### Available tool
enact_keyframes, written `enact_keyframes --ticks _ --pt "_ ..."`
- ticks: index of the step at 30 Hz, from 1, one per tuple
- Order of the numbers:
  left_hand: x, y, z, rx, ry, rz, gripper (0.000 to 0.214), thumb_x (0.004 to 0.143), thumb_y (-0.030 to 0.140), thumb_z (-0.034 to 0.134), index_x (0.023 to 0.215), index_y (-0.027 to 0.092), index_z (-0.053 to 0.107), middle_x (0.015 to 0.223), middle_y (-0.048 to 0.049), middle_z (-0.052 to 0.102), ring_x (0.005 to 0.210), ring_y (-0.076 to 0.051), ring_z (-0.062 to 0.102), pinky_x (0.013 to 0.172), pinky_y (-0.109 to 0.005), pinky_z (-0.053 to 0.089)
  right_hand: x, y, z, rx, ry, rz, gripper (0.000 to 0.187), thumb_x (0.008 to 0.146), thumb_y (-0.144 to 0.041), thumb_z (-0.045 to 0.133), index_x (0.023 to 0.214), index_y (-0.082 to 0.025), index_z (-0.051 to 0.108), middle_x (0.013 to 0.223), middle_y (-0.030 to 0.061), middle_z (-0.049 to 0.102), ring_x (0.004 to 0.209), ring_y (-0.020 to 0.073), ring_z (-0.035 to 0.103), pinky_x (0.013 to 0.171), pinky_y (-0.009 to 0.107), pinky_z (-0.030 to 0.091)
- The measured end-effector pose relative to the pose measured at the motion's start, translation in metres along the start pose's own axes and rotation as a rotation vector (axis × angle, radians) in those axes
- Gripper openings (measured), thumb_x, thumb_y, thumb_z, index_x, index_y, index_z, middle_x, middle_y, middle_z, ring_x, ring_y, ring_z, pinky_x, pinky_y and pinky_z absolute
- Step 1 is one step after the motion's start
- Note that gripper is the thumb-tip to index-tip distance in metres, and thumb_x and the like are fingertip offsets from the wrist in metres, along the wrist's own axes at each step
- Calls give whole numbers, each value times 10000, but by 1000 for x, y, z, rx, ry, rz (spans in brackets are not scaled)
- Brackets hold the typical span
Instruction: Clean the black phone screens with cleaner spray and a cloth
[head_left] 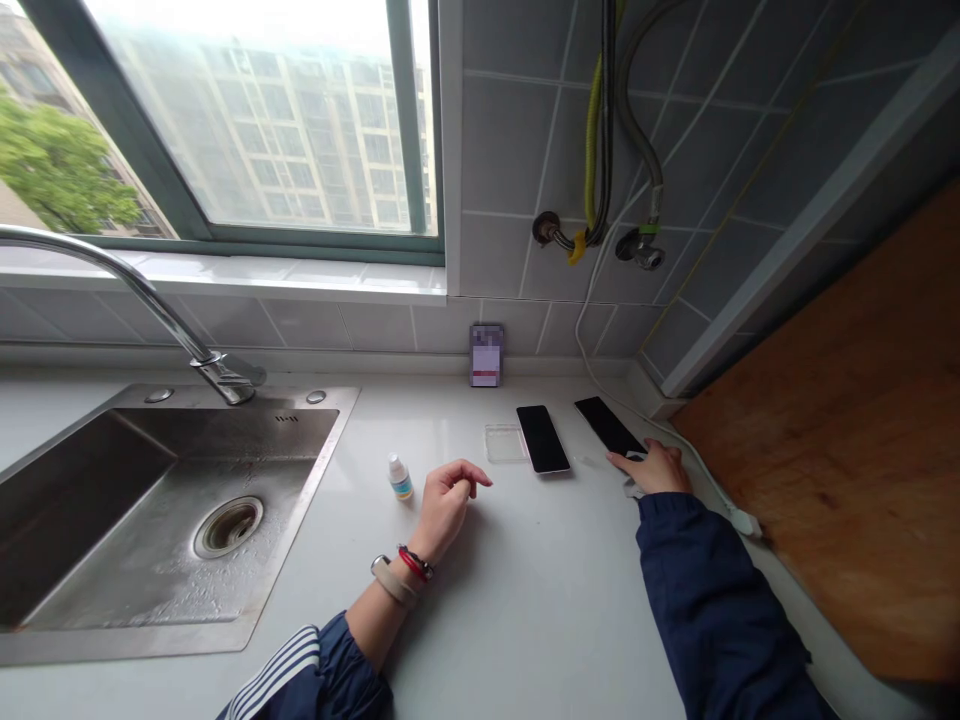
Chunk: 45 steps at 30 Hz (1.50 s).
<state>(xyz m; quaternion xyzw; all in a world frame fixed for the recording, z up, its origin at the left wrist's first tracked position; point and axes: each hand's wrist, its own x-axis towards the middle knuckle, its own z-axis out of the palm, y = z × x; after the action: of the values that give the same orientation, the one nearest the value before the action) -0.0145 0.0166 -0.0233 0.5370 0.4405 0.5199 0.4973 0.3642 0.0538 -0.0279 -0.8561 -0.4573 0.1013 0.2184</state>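
My left hand point(448, 508) hovers over the white counter, empty, its index finger stretched out and the others loosely bent. Just left of it stands a small white-capped dropper bottle point(400, 478) with a blue label. My right hand point(661, 470) is at the near end of a black phone point(609, 428), thumb pointing left. A crumpled whitish piece point(632, 488), perhaps tissue or cloth, shows under its fingers; the grip is partly hidden. Between the hands lies a second phone point(544, 440), dark screen up, beside a clear phone case point(505, 444).
A third phone point(487, 356) with a lit screen leans upright against the tiled wall. On the left are a steel sink point(259, 600) and its faucet point(169, 315). A white cable point(701, 460) runs down to a plug point(745, 522) along the wooden board point(847, 450) at right.
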Motion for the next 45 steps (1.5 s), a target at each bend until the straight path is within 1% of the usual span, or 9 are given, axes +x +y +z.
enact_keyframes --ticks 5,11,17,24,29,33,37,40,45 --pt "-3 4 2 7 5 -22 273 665 147 457 713 179 723 733 -31 690 632 -140 514 596 -260 391 11 4 1 103 -27 11 949 493 -642 877 1232 -99 635 1268 315 642 1189 520 624 963 633 521" --pt "-7 6 7 8 -23 -48 261 701 154 475 734 177 733 701 -26 662 623 -135 534 559 -246 396 10 2 3 307 -11 45 632 697 -594 723 1112 -121 669 1243 274 681 1273 449 601 1022 568 512" --pt "-13 16 15 -184 -33 -115 129 822 252 559 819 168 658 845 -65 699 688 -154 616 554 -253 486 -21 -29 0 551 -17 71 652 796 -690 593 1141 -138 633 1191 235 708 1301 407 588 965 493 569" --pt "-12 13 17 -473 -146 -247 523 947 558 548 1339 212 548 1341 -166 629 1178 -283 634 851 -393 573 -128 -96 18 829 -348 -112 559 886 -709 552 1125 -213 644 873 87 764 742 268 768 651 358 642" --pt "-9 12 17 -678 -242 -407 778 918 793 319 1393 226 558 1325 -147 668 1199 -320 644 978 -493 529 -181 -121 35 1060 -687 -343 436 917 -616 615 1162 -257 652 1103 70 742 1070 277 732 988 431 580" --pt "-10 16 16 -817 -221 -471 861 908 815 285 1154 115 722 1158 -187 742 1092 -347 693 1014 -525 508 -187 -123 35 999 -835 -467 500 895 -607 660 1217 -224 660 1116 63 742 1086 274 717 992 422 564" --pt "-10 18 13 -876 -169 -576 876 913 808 293 1078 75 745 954 -191 772 905 -315 734 960 -514 545 -173 -115 24 756 -646 -601 404 967 -564 577 1021 -189 718 967 52 753 954 249 709 896 350 551" --pt "-10 17 14 -931 -84 -585 774 942 755 342 1119 105 723 1075 -178 765 863 -272 735 917 -503 573 -157 -107 16 593 -445 -618 406 1018 -529 482 921 -204 705 854 37 723 802 215 673 786 320 539" --pt "-11 14 19 -925 -86 -632 752 936 741 395 1190 93 680 1179 -217 731 849 -266 731 850 -499 592 -145 -108 12 488 -41 -718 293 988 -435 532 1100 -213 687 1198 108 669 1142 278 611 1010 401 496"
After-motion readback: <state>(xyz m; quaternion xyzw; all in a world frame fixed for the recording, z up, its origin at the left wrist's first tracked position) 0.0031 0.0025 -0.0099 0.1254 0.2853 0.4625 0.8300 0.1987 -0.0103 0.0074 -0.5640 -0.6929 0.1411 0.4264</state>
